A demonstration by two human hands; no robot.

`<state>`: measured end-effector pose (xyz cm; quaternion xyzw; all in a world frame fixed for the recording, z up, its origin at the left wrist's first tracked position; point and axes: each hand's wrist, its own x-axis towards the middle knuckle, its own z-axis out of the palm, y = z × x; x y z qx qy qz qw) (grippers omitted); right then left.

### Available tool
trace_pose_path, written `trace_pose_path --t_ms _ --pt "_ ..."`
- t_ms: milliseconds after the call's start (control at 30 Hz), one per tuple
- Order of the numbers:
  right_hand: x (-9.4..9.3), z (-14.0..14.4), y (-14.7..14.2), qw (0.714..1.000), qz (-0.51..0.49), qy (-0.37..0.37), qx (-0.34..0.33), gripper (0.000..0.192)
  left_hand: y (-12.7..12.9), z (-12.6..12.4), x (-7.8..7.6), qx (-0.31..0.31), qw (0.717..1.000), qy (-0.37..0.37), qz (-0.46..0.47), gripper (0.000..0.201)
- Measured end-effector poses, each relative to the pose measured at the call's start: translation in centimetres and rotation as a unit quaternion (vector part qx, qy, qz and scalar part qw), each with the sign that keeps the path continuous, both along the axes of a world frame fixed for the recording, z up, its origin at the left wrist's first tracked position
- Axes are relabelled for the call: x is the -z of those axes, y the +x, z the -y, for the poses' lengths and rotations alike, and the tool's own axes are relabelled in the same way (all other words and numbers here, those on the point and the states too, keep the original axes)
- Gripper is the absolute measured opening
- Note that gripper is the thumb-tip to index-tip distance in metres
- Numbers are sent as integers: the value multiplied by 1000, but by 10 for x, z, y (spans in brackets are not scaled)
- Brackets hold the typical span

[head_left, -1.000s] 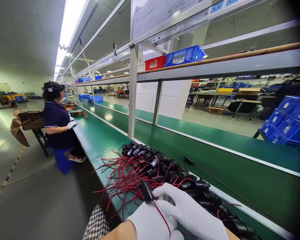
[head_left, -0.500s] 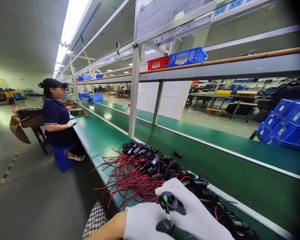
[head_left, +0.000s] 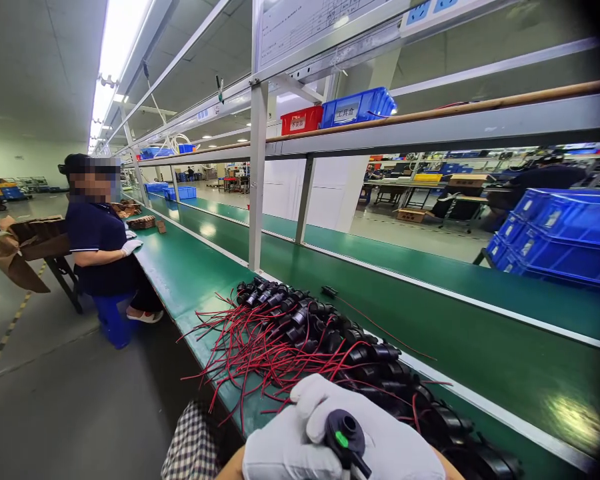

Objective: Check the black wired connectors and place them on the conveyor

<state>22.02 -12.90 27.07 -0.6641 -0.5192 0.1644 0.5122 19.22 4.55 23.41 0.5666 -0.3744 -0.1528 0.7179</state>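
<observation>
Carried farther along the green belt [head_left: 430, 320] since the earlier frame, a lone black part [head_left: 329, 292] is seen behind the pile [head_left: 300, 320] of red-wired pieces. Just in front of the pile, a round black unit [head_left: 345, 437] is gripped between the closed, gloved left hand [head_left: 287, 443] and right hand [head_left: 390, 433]. Above the pile, 不良品 is borne by the red bin [head_left: 301, 122], 工具盒 by the blue bin [head_left: 359, 108]; the posted sheet [head_left: 300, 27] cannot be read.

Smooth, matt plastic part [head_left: 349, 435]

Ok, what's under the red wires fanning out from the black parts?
Green bench top shows between the red wires and past their ends. Anything under the densest tangle or beneath the black parts is covered.
</observation>
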Motion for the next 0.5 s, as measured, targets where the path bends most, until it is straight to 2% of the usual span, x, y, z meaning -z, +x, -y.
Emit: trace_pose_path --t_ms 67,200,300,333,367,400,467,500 --pt "-1 -2 -3 999 -21 -13 49 36 1 5 6 -49 999 -3 3 59" --pt "9 -6 -8 976 -84 3 201 48 3 17 20 -182 980 -69 -35 58" --pt "27 -7 -9 963 -82 51 252 56 3 19 26 -339 941 9 -6 47" --pt "33 -8 -10 957 -79 56 274 55 3 18 26 -406 911 52 47 42" --pt "37 -9 -11 950 -74 59 297 54 2 18 27 -471 869 93 122 40" --pt "41 -10 -13 942 -66 63 322 53 1 18 27 -529 815 123 204 38" --pt "42 -12 -19 927 -46 68 366 49 -1 21 28 -610 710 145 321 33" --pt "40 -14 -22 923 -36 65 378 46 -1 23 29 -631 681 146 342 31"
